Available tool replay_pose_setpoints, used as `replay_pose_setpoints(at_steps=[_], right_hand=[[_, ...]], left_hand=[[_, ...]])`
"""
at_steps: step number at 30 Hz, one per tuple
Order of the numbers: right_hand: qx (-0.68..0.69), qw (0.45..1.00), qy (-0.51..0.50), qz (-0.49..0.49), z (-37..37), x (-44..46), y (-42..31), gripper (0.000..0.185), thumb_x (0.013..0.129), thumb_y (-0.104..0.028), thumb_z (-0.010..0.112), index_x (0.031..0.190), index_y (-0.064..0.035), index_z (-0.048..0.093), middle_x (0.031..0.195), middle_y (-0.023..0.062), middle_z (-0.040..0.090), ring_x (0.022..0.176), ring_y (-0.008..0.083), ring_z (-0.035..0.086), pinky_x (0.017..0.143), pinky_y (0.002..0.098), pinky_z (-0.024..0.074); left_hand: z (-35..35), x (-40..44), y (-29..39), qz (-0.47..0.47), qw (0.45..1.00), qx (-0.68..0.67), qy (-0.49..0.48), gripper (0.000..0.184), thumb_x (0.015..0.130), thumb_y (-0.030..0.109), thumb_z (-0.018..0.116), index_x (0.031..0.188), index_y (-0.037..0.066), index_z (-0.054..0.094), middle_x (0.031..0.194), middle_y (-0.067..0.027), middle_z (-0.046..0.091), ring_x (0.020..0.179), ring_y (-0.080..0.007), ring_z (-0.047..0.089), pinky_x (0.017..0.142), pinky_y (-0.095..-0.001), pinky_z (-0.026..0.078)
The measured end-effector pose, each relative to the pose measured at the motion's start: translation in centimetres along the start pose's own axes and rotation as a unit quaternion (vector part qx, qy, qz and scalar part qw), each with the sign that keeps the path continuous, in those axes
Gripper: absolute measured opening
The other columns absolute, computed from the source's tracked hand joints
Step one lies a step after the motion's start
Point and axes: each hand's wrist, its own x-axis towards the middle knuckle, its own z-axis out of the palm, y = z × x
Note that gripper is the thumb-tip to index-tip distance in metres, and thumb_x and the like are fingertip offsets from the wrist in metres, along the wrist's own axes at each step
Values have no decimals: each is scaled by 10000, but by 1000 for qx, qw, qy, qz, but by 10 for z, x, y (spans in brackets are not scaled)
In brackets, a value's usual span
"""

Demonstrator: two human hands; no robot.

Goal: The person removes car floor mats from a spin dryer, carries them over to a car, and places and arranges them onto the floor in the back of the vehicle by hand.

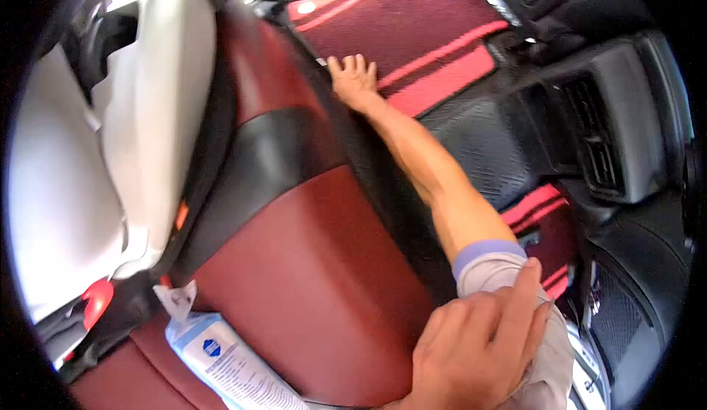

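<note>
My right hand (354, 82) is stretched far out, palm down, with its fingers spread. It lies at the edge of a dark red floor mat (412, 23) with bright red stripes, beside the base of a red and black car seat (309, 248). A small pale spot shows by its fingertips; I cannot tell what it is. My left hand (475, 347) is close to the camera, in front of my right sleeve (490, 263). Its fingers are bent and close together, one straighter, and what they hold, if anything, is hidden. A blue-and-white wipes pack (228, 362) lies on the seat, with a white sheet (177, 299) sticking out.
A black ribbed floor hump (479, 145) and a console with air vents (600, 137) are at the right. Another striped mat (545, 240) lies below them. Pale door-side trim (158, 108) and a red buckle-like part (97, 299) are at the left.
</note>
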Motion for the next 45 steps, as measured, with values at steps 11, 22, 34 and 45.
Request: replay_pose_setpoints(at_steps=[11,22,34,45], right_hand=[[96,985,-141,30,-32,-34,11,612,998,-245,485,1578,-106,349,1654,189,308,1524,427,275,1194,685,189],[61,968,-243,-8,-94,-15,78,772,1005,-654,374,1569,-126,395,1639,236,307,1531,427,247,1200,662,200],[-91,975,-72,190,-53,-50,193,709,1019,-584,411,1556,-121,393,1637,230,325,1525,459,254,1219,641,183],[252,960,-119,-13,-237,-420,85,365,920,-229,693,1240,-58,661,1330,188,625,1262,363,583,1092,487,443]], left_hand=[[-6,6,0,19,998,-23,-53,497,839,238,818,1261,6,695,883,-88,710,764,-223,677,717,-335,535],[14,-8,-2,22,1000,-9,15,450,864,256,759,1264,67,681,944,-74,683,861,-251,649,792,-370,511],[10,9,-8,-34,997,58,-31,462,876,332,772,1234,52,691,760,-88,630,662,-262,613,609,-383,497],[2,-1,18,-149,942,-215,211,257,1016,153,652,1185,-26,729,864,-56,733,795,-87,644,768,-212,502]])
